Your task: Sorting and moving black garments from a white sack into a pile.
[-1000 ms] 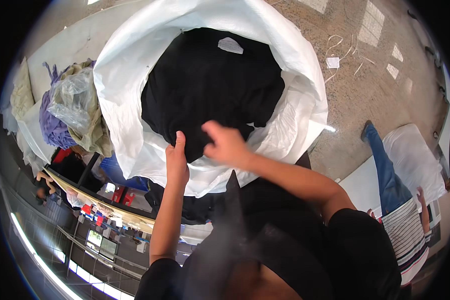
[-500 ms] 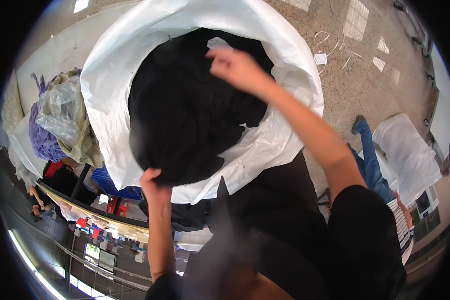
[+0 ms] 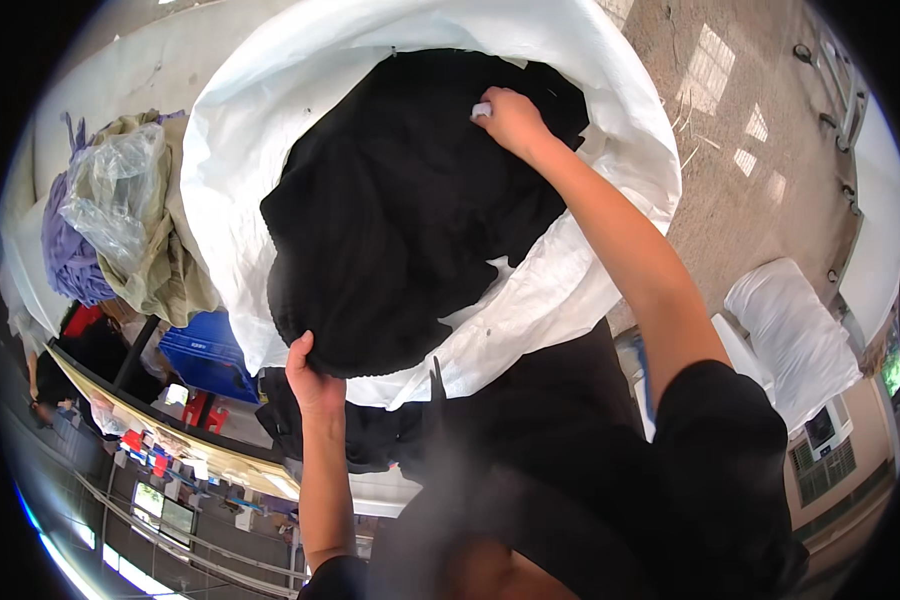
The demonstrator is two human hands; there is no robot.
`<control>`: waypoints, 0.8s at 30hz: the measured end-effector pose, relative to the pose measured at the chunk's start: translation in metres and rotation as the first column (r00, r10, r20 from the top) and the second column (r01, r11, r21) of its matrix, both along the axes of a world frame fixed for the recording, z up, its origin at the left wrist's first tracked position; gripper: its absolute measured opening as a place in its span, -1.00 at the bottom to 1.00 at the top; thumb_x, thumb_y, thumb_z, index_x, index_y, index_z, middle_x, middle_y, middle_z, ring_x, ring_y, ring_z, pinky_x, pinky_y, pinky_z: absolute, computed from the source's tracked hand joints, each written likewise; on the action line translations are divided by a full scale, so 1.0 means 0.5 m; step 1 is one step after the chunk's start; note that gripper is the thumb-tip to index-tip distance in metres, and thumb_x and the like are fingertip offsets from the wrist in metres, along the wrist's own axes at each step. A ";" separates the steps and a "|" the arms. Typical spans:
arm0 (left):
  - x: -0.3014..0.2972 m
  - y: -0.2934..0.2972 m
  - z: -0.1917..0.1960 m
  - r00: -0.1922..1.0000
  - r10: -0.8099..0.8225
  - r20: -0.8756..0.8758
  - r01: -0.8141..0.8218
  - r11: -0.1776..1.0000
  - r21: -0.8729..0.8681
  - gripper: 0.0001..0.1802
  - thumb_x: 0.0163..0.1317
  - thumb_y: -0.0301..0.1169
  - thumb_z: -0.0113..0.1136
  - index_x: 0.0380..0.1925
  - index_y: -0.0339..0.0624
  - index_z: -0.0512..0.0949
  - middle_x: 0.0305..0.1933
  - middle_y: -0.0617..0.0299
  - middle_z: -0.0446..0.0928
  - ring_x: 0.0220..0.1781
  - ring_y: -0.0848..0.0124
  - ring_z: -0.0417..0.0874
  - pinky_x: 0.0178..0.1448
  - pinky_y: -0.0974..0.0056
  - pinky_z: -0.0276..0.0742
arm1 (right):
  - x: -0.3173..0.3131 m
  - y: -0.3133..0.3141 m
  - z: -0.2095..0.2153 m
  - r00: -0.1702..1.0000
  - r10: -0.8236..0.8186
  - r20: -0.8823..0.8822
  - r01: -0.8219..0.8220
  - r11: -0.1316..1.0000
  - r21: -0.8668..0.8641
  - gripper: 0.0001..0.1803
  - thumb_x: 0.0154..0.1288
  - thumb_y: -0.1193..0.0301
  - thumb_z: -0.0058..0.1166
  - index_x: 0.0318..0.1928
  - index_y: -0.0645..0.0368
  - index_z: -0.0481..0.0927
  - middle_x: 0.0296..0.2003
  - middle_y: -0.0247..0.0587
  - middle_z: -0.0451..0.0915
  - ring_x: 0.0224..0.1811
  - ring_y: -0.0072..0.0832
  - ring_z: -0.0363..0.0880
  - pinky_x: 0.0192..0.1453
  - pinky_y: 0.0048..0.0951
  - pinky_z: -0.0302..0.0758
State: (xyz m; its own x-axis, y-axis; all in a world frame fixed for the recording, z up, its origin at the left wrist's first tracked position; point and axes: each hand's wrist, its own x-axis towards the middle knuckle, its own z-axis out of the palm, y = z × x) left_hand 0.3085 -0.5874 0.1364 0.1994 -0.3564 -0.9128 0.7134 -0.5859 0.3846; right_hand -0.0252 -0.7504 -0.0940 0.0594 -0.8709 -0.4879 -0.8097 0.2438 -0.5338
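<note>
A big white woven sack point(image 3: 610, 140) stands open in front of me, with a large black garment point(image 3: 410, 220) spread across its mouth. My left hand point(image 3: 312, 378) grips the near lower edge of the black garment at the sack's rim. My right hand point(image 3: 510, 120) reaches to the far side and pinches the garment's upper part, where a small white tag shows by the fingers. More black cloth point(image 3: 370, 430) hangs below the sack against my body.
To the left lies a heap of olive and purple clothes with a clear plastic bag point(image 3: 120, 190) on top. A blue crate point(image 3: 202, 350) sits below it. A full white sack point(image 3: 795, 335) lies on the concrete floor at right.
My right hand has moved from the near rim up to the garment's far side. My left hand has dropped to the near lower edge. The garment is now spread wider.
</note>
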 end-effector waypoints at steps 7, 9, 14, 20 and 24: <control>0.015 0.024 0.008 0.999 0.007 0.034 -0.006 1.000 -0.015 -0.46 0.09 -0.44 0.11 0.11 -0.42 0.35 0.15 0.02 0.45 0.18 0.19 0.47 0.33 0.17 0.30 | -0.125 -0.044 0.376 0.978 -0.151 0.146 0.192 0.924 -0.331 -0.73 0.32 0.30 -0.08 -0.29 0.24 0.59 -0.58 -0.23 0.48 -0.52 -0.46 0.45 -0.41 -0.38 0.39; 0.006 0.016 -0.001 0.999 -0.017 0.029 0.018 0.999 -0.046 -0.46 0.09 -0.45 0.11 0.11 -0.43 0.35 0.15 0.02 0.45 0.18 0.19 0.47 0.32 0.18 0.31 | -0.295 -0.115 0.363 0.767 -0.375 0.520 0.525 0.833 -0.175 -0.63 0.37 0.20 -0.14 -0.24 0.29 0.53 -0.51 -0.29 0.45 -0.47 -0.54 0.41 -0.40 -0.47 0.34; -0.003 0.015 -0.005 1.000 0.000 0.007 0.000 0.998 -0.061 -0.46 0.10 -0.45 0.10 0.11 -0.42 0.34 0.14 0.02 0.45 0.16 0.21 0.49 0.29 0.20 0.34 | -0.295 -0.227 0.405 -0.370 -0.399 0.839 0.412 0.739 0.533 -0.37 0.37 0.14 -0.14 0.21 0.43 0.22 0.16 0.10 0.36 0.09 -0.25 0.47 0.27 -0.19 0.33; -0.005 0.026 -0.006 1.000 -0.012 0.027 0.014 0.998 -0.062 -0.47 0.11 -0.46 0.10 0.12 -0.41 0.33 0.12 0.03 0.46 0.15 0.21 0.49 0.29 0.20 0.35 | 0.086 -0.129 0.133 0.874 0.379 0.303 -0.331 0.922 -0.200 -0.53 0.07 0.53 -0.01 0.08 0.23 0.47 0.01 -0.04 0.52 0.06 -0.21 0.52 0.14 -0.31 0.44; -0.003 0.022 0.009 0.998 -0.059 0.031 0.062 0.991 -0.115 -0.47 0.13 -0.46 0.10 0.12 -0.42 0.33 0.13 0.02 0.46 0.15 0.21 0.50 0.29 0.21 0.35 | 0.090 -0.074 0.030 0.835 0.467 -0.290 -0.436 0.884 0.167 -0.57 0.04 0.51 -0.02 0.01 0.21 0.49 -0.02 -0.05 0.53 0.17 -0.20 0.39 0.29 -0.06 0.23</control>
